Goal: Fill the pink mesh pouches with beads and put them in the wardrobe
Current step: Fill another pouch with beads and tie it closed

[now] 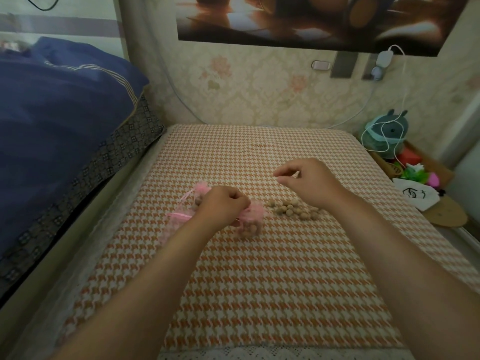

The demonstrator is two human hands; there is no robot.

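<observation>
On the houndstooth-covered table (259, 281) lie three pink mesh pouches. One pouch (250, 220) holds tan beads, and my left hand (223, 203) grips its gathered neck. A second pouch (200, 192) with beads lies behind that hand, and a flat one (176, 222) lies to its left. A pile of loose tan beads (296, 210) sits to the right of the held pouch. My right hand (309, 181) hovers above and behind the pile, its thumb and fingertips pinched together; what they pinch is too small to tell.
A bed with a dark blue quilt (59, 113) runs along the left. A box of toys (410, 162) with a plush and a white cable stands at the right, beside a white bag (415, 194). The wallpapered wall is right behind the table.
</observation>
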